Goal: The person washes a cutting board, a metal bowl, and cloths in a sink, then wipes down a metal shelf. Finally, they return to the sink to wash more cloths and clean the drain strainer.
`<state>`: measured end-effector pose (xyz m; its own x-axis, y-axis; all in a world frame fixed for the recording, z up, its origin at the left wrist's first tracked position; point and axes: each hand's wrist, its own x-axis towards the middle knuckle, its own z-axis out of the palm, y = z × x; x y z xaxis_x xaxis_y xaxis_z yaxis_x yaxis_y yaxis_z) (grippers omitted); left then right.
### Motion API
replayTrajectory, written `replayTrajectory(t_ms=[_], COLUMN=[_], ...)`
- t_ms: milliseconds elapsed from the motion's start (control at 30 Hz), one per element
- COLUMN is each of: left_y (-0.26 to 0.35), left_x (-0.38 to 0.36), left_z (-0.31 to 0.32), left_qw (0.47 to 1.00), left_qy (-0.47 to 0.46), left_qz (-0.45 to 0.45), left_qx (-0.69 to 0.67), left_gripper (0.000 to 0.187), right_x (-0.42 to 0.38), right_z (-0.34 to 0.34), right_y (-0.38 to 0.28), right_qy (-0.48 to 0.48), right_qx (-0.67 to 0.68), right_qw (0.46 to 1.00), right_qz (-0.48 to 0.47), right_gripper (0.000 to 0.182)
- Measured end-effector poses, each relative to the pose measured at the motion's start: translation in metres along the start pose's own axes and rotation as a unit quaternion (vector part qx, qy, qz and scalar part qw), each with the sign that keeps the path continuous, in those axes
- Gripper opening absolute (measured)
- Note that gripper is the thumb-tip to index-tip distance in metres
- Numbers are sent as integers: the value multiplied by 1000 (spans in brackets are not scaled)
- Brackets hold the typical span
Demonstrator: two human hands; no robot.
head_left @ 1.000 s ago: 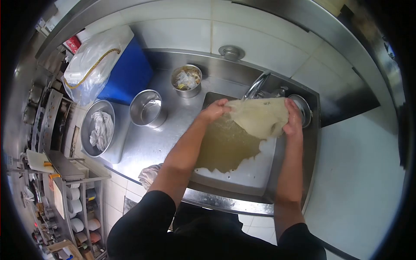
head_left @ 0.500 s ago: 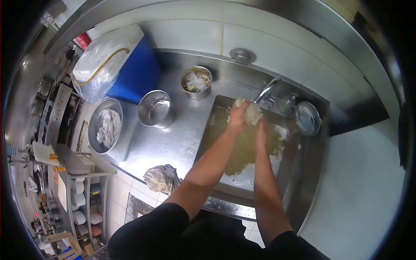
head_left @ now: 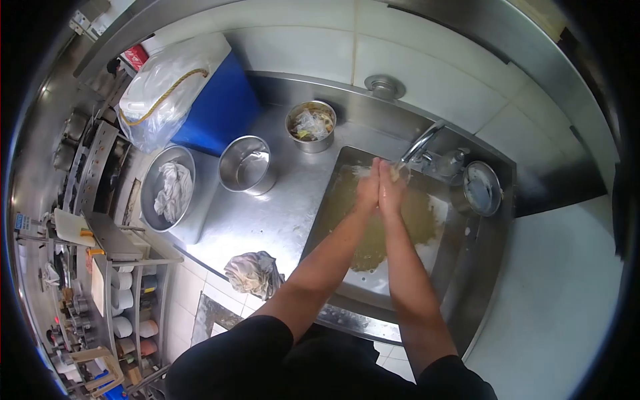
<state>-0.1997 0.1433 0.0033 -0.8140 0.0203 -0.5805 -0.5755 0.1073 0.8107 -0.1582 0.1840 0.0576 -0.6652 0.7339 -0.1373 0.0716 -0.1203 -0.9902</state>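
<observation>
Under the running tap (head_left: 423, 141), my left hand (head_left: 368, 187) and my right hand (head_left: 391, 188) are pressed palm to palm over the sink. A bit of the pale wet cloth (head_left: 401, 175) shows beside the fingers of my right hand; how much lies between the palms is hidden. Cloudy yellowish water (head_left: 373, 230) with whitish foam covers part of the sink's bottom (head_left: 357, 293).
On the steel counter (head_left: 233, 220) stand an empty pot (head_left: 233, 167), a pot with scraps (head_left: 311, 127) and a blue box (head_left: 223, 107). A basin with a cloth (head_left: 175, 189) is left; a crumpled rag (head_left: 253, 273) lies at the front edge. A round metal container (head_left: 481, 189) stands right.
Both hands have come together, palm against palm. The pale bundle that bulged between them is now mostly out of sight. The view has shifted slightly.
</observation>
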Motion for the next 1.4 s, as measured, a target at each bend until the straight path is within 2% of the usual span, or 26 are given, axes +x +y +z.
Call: replayTrajectory(t_ms=[67, 133, 267, 367, 433, 467, 500, 533, 567, 600, 633, 667, 700, 733, 867, 933, 1033, 1100, 1133, 1200, 1233, 1267, 1300, 1333, 1367, 1400], left_y=[3, -1, -62, -19, -20, -16, 11, 35, -26, -35, -72, -53, -32, -24, -10, -5, -54, -14, 16, -1, 65, 108, 123, 143, 139, 156], left_x=[-3, -8, 41, -12, -26, -26, -42, -59, 8, 11, 54, 27, 0, -18, -80, -103, -87, -105, -117, -73, -109, -137, -134, -138, -98, -89], left_z=[-3, -7, 1, -7, 5, 1, -6, -11, -3, 8, 20, 17, 14, -5, -50, -78, -94, -164, -217, -314, -368, -417, -459, -493, -541, -558], left_qw=[1000, 1000, 966, 989, 986, 984, 976, 946, 748, 771, 840, 898, 944, 965, 971, 959, 976, 975, 964, 836, 979, 984, 973, 925, 950, 982], left_qy=[-13, -17, -9, -58, -92, -92, -85, -59, -55, 7, -61, -63, -57, -53, -123, -174, -100, -104, -189, -50, -44, -8, 46, 142, 170, 118], left_qz=[-20, 21, 217, 102, 135, 154, 137, 104, 406, 361, 271, 227, 185, 131, 81, 107, 77, -11, 66, 403, 137, 131, 213, 282, 215, 126], left_qx=[-10, 12, 138, 91, 22, -18, 147, 301, 523, 525, 466, 371, 268, 220, 189, 197, 175, 197, 173, 370, 146, 121, 81, 210, 149, -78], left_gripper=[90, 85, 60, 46, 53, 59, 56, 54, 39, 29, 36, 41, 47, 49, 53, 59, 57, 54, 51, 54, 54, 56, 55, 52, 51, 52], right_x=[2, 5, 18, 52, 42, 39, 35, 30, 25, 7, 8, 19, -16, -23, -27, -50, -102, -118, -123, -125, -125, -126, -125, -128, -133, -138], right_z=[5, -4, -15, -31, -25, -30, -35, -32, -35, -28, -32, -47, -32, -25, -58, -58, -41, -39, -39, -50, -55, -61, -67, -71, -70, -67], right_y=[4, 8, 51, 114, 98, 85, 69, 64, 94, 41, 72, 90, 17, 25, 88, 77, 14, 5, 3, 13, 19, 25, 29, 34, 39, 39], right_qy=[-8, -19, -13, -42, -30, -29, -46, -80, -121, -100, -156, -199, -95, -77, -64, -103, -126, -201, -237, -267, -281, -289, -295, -298, -305, -308], right_qx=[40, -65, -201, -33, 112, 49, -13, -77, 42, 22, 186, 264, 68, 107, 96, 112, 109, 106, 107, -31, -99, -121, -142, -164, -182, -205], right_qw=[999, 998, 979, 996, 989, 992, 991, 985, 990, 975, 969, 928, 978, 971, 970, 960, 940, 923, 913, 923, 921, 916, 911, 906, 902, 896], right_qz=[-13, 2, -20, 65, 97, 110, 121, 131, 60, 197, 40, 174, 173, 198, 216, 235, 298, 310, 314, 274, 252, 252, 251, 252, 247, 247], right_gripper=[32, 35, 39, 31, 34, 35, 35, 36, 37, 38, 39, 41, 42, 44, 59, 66, 72, 65, 61, 59, 58, 57, 55, 54, 53, 52])
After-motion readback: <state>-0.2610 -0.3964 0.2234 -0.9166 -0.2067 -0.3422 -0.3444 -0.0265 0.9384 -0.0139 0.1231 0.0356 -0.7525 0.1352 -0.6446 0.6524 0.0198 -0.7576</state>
